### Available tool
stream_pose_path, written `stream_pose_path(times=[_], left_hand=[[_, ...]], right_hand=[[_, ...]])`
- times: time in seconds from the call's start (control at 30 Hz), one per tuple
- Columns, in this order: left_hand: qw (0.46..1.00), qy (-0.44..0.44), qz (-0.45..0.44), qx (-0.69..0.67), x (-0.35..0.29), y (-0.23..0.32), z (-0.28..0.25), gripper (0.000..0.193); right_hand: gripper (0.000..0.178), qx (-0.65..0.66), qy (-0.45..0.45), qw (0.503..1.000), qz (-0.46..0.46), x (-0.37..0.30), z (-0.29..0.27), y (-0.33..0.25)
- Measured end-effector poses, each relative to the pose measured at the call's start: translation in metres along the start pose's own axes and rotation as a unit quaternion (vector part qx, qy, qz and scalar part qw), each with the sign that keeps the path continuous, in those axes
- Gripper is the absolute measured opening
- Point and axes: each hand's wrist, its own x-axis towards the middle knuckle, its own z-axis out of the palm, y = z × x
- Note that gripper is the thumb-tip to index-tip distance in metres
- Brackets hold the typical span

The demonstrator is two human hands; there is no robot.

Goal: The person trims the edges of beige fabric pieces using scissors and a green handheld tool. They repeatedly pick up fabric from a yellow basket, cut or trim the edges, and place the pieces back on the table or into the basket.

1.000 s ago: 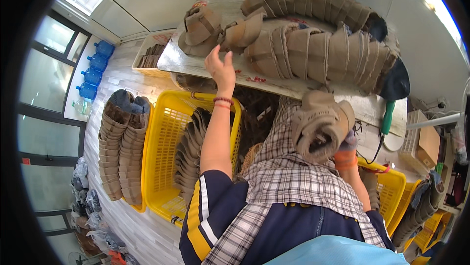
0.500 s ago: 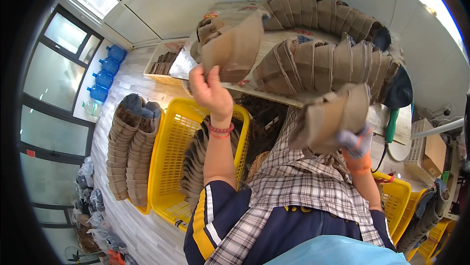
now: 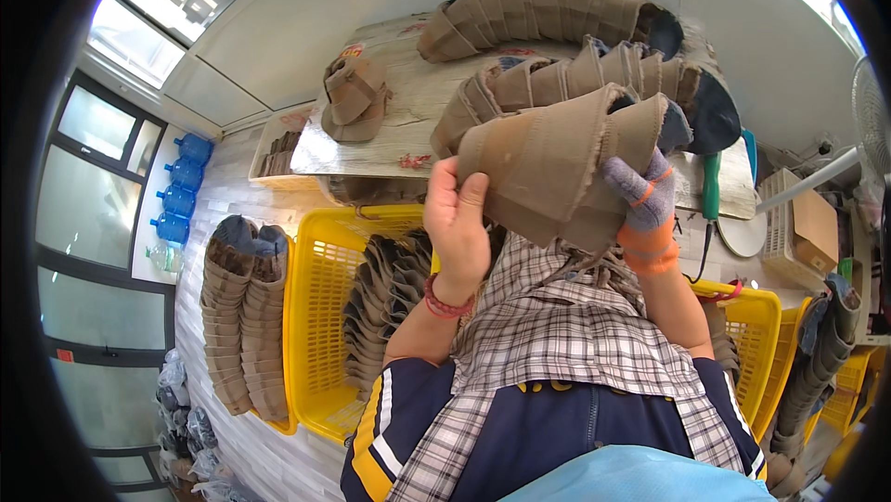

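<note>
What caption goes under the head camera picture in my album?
Bare left hand and gloved right hand hold brown fabric pieces near a table bearing stacked rows.

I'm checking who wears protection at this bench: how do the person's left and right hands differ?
The left hand is bare, while the right hand wears a grey-and-orange glove.
The left hand has a red bracelet at its wrist; the right hand shows an orange cuff there.
Both hold the overlapping brown fabric pieces, the left hand at their left end, the right hand toward their right.
</note>
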Motion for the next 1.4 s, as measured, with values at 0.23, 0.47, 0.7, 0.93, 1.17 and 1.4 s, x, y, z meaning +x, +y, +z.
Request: stream_pose_path(times=[0.23,0.47,0.7,0.93,1.17,1.4], left_hand=[[0.962,-0.111,0.105,0.226,-0.007,-0.022,0.039,0.027],[0.928,-0.090,0.272,0.236,0.012,-0.021,0.019,0.030],[0.963,-0.246,-0.098,0.051,0.018,-0.023,0.035,0.072],[0.924,-0.273,-0.256,-0.075,0.024,-0.029,0.032,0.068],[0.934,-0.226,-0.254,-0.108,0.014,-0.037,0.018,0.064],[0.924,-0.188,-0.292,-0.159,0.018,-0.040,-0.001,0.058]], right_hand=[[0.051,0.218,-0.006,0.976,0.007,-0.021,-0.031,0.037],[0.052,0.246,-0.029,0.969,-0.002,-0.025,-0.083,0.035],[0.054,0.312,-0.052,0.949,0.010,-0.026,-0.079,0.044],[0.052,0.336,-0.004,0.940,0.050,-0.037,-0.079,0.068],[0.065,0.338,0.044,0.933,0.115,-0.048,-0.080,0.067],[0.063,0.257,0.031,0.954,0.151,-0.044,-0.069,0.070]])
